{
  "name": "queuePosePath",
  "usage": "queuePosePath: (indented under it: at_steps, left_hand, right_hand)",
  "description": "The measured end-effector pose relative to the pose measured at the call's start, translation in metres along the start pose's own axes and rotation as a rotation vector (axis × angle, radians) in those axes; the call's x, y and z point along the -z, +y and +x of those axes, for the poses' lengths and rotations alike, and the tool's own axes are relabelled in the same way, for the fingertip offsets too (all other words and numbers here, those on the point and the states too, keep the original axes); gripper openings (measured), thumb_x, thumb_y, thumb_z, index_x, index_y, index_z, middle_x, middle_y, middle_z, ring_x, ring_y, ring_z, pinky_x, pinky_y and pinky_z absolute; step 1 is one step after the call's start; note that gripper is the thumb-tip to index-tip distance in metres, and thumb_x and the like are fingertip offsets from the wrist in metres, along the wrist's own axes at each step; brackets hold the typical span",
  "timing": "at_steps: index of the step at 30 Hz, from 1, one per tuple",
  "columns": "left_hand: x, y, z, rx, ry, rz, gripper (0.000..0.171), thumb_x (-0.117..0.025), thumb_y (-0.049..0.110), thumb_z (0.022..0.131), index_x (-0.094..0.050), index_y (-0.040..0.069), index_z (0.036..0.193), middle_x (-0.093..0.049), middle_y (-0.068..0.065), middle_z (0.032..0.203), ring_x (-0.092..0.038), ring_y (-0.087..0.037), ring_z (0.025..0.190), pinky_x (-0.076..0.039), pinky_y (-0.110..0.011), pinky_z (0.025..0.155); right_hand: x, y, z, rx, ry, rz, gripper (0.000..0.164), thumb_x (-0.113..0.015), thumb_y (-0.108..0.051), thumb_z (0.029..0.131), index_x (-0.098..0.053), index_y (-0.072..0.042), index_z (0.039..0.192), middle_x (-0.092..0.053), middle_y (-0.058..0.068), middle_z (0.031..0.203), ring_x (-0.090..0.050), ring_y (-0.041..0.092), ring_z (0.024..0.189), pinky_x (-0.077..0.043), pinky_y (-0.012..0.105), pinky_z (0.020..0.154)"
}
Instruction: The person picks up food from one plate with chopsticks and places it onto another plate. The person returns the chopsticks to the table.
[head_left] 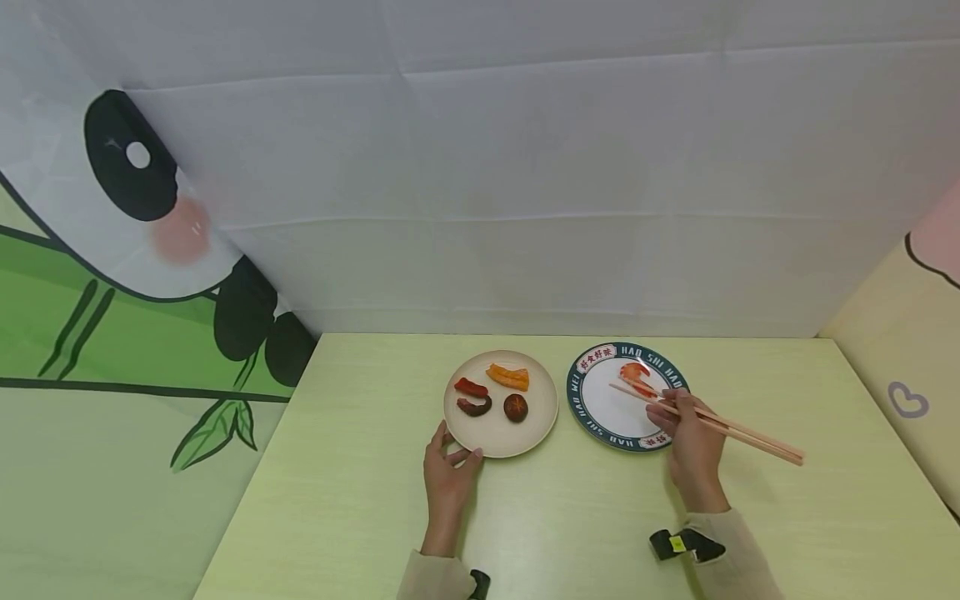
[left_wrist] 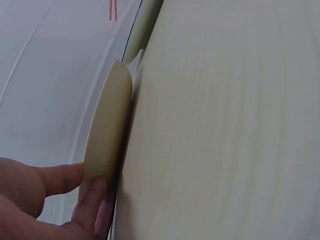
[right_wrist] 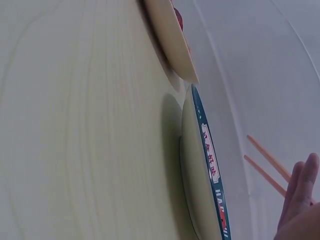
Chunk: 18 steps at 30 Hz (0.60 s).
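My right hand [head_left: 693,442] holds a pair of wooden chopsticks [head_left: 750,435] over a white plate with a dark lettered rim [head_left: 581,412]. On that plate lies an orange-and-white shrimp [head_left: 633,370], which the chopstick ends overlap in the head view. Seen from the right wrist, the chopstick tips [right_wrist: 257,145] stand slightly apart, above the plate, with nothing between them. At its lower left edge, my left hand [head_left: 452,479] grips a cream plate [head_left: 498,446], thumb at the rim and fingers against the side. It carries a yellow strip [head_left: 508,377], a red piece [head_left: 471,387], a dark curved piece [head_left: 475,407] and a brown mushroom cap [head_left: 516,407].
Both plates stand side by side near the back of a pale yellow-green table [head_left: 337,500]. A white cloth wall [head_left: 525,183] rises behind it. Printed panels flank the table, with a cartoon face [head_left: 172,192] at the left. Each wrist wears a black strap [head_left: 701,546].
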<state>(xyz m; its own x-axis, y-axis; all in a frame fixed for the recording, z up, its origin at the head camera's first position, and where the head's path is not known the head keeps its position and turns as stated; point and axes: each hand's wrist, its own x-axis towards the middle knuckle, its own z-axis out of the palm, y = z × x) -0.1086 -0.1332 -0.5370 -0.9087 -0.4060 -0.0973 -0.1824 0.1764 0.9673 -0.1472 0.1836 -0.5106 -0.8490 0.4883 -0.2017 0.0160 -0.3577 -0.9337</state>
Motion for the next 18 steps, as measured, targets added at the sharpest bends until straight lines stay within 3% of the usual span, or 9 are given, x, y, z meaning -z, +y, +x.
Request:
queuePosePath:
  at_steps: [4,10,18]
  left_hand:
    - [0.000,0.000,0.000,-0.009,-0.001,-0.007,0.078,-0.078,-0.010,0.085,-0.040,-0.015,0.153,-0.056,-0.029,0.130,-0.073,-0.038,0.096,-0.051,-0.020,0.073]
    - [0.000,-0.003,0.002,0.007,-0.007,-0.009,0.078,-0.076,-0.010,0.086,-0.039,-0.013,0.154,-0.056,-0.028,0.131,-0.073,-0.035,0.096,-0.050,-0.017,0.072]
    - [-0.001,-0.004,0.003,0.020,-0.001,0.002,0.078,-0.077,-0.010,0.086,-0.040,-0.012,0.155,-0.056,-0.027,0.131,-0.073,-0.034,0.096,-0.050,-0.017,0.072]
  right_hand:
    - [-0.004,-0.001,-0.003,-0.016,-0.017,-0.011,0.027,-0.053,-0.018,0.112,-0.075,-0.014,0.096,-0.076,-0.001,0.085,-0.076,0.008,0.070,-0.061,0.024,0.071]
    - [-0.008,-0.002,-0.008,-0.058,-0.056,-0.057,0.033,-0.050,-0.021,0.113,-0.065,0.007,0.123,-0.075,-0.006,0.084,-0.076,0.007,0.072,-0.061,0.023,0.073]
    - [-0.015,0.004,-0.013,-0.088,-0.105,-0.004,0.027,-0.054,-0.019,0.112,-0.072,0.001,0.111,-0.076,0.002,0.084,-0.077,0.011,0.072,-0.061,0.025,0.072]
